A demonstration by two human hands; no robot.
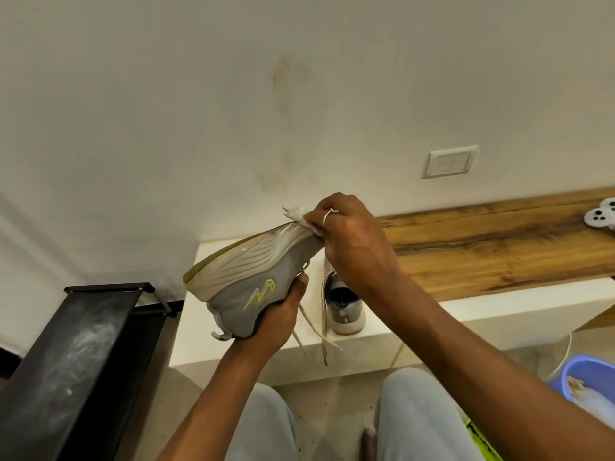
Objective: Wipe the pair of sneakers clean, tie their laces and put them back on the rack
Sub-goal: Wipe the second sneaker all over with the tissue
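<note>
1. Both hands are busy. My left hand (281,314) is curled round the heel end of 1 grey sneaker (253,277), with the thumb up along the side near the yellow zigzag mark.
2. My right hand (352,241), with a ring (327,216) on 1 finger, pinches a white cloth (298,214) and presses it on the toe end of the pale sole.
3. That sneaker is in the air above the left end of the white ledge (206,327). It is turned sole-up and tilted, toe high to the right and heel low to the left. Loose laces (312,320) hang below my left hand, down past the ledge's front edge.
4. The 2nd sneaker (342,307) stands upright on the ledge near its front edge, heel towards me. My right wrist covers its toe.
5. A wooden top (499,247) runs along the wall from behind my right hand to the right. 2 round white things (599,216) lie at its far right end, too cut off to identify.
6. A black rack (83,344) stands just beside the ledge's left end, its top smeared with dust.
7. A white switch plate (449,161) sits on the wall above the wooden top.
8. A purple basin (585,374) stands on the floor at the right, partly hidden by my right forearm. Something pale lies in it, and I cannot tell what. A white cable (565,354) hangs beside it.
9. My 2 knees in pale trousers (416,410) fill the bottom.
</note>
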